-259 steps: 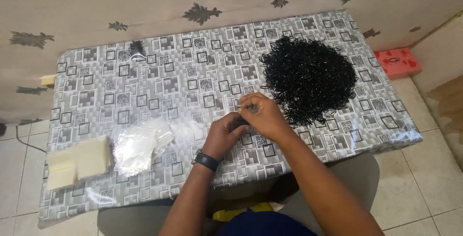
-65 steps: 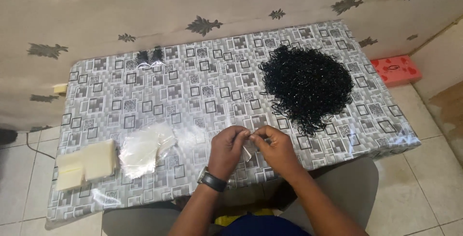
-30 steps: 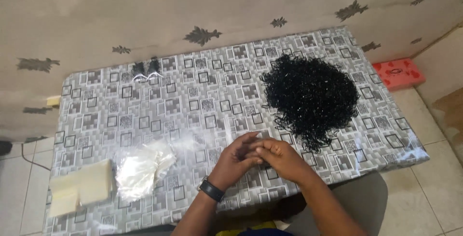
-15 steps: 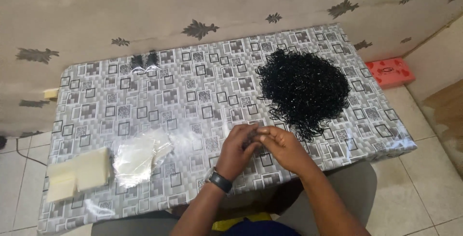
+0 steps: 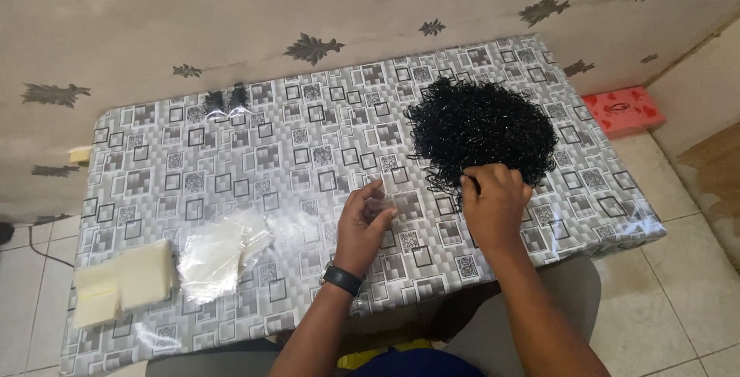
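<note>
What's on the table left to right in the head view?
Cream pad stack → clear bag pile → left hand holding a small clear bag → right hand at the near edge of the black band heap → red box on the floor past the table.

Pile of small rings [image 5: 482,126] at table [image 5: 193,176] right, plastic bags [image 5: 220,250] left, pad stack [image 5: 123,281] further left

one heap of black rubber bands [image 5: 482,126], one pile of clear bags [image 5: 220,250], two cream stacks [image 5: 123,281], one red box [image 5: 623,109].
</note>
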